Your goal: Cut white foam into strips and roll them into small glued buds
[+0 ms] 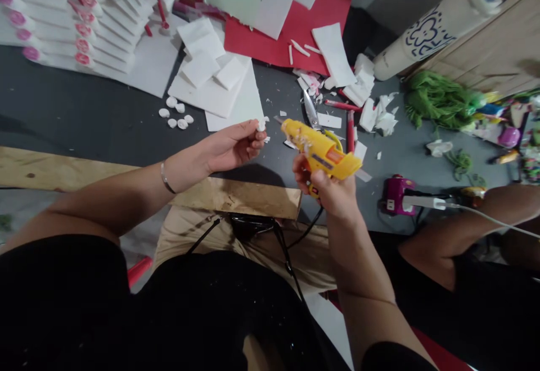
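Item: my left hand (234, 148), thumb and fingertips pinched on a small white piece (261, 126). Item: my right hand (331, 188), fingers wrapped round a yellow glue gun (312, 144) (pale flecks cling to its body), nozzle (278, 119) aimed toward that piece, just apart. Item: scissors (311, 109), beyond the gun. Item: clustered white pellets (182, 124), beside white sheets (211, 96) on the dark tabletop (126, 123).
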`<state>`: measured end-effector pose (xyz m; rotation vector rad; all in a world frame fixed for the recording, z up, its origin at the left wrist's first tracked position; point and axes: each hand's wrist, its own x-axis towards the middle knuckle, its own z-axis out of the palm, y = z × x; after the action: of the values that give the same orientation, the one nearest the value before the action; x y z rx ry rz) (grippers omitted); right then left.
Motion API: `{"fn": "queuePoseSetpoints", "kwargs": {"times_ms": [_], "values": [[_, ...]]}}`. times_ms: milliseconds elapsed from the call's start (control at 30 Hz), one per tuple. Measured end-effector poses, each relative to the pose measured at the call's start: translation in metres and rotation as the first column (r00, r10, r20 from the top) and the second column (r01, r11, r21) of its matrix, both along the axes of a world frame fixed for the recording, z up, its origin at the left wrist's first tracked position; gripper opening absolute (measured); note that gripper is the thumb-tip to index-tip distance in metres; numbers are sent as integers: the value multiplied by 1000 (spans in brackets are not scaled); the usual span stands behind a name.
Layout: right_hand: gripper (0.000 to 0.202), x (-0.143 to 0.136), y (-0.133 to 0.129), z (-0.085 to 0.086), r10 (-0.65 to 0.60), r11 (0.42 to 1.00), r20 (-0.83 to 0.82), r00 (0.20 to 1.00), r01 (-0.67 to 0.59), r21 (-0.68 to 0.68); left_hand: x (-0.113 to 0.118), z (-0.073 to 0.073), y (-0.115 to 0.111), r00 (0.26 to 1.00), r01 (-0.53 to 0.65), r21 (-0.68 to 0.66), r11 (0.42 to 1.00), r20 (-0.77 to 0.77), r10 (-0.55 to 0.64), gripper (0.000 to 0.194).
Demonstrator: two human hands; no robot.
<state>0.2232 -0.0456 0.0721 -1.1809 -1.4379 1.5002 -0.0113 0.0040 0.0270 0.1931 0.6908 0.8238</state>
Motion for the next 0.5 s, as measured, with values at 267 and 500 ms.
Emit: {"fn": "queuePoseSetpoints", "kwargs": {"times_ms": [267, 500], "values": [[60, -13, 3, -5, -7, 999, 53, 999, 10, -48, -2, -3, -1, 1000, -27, 4, 1000, -6, 27, 23], [54, -8, 2, -12, -32, 995, 55, 998, 37, -90, -2, -3, -2, 999, -15, 26, 1000, -39, 16, 28]]}}
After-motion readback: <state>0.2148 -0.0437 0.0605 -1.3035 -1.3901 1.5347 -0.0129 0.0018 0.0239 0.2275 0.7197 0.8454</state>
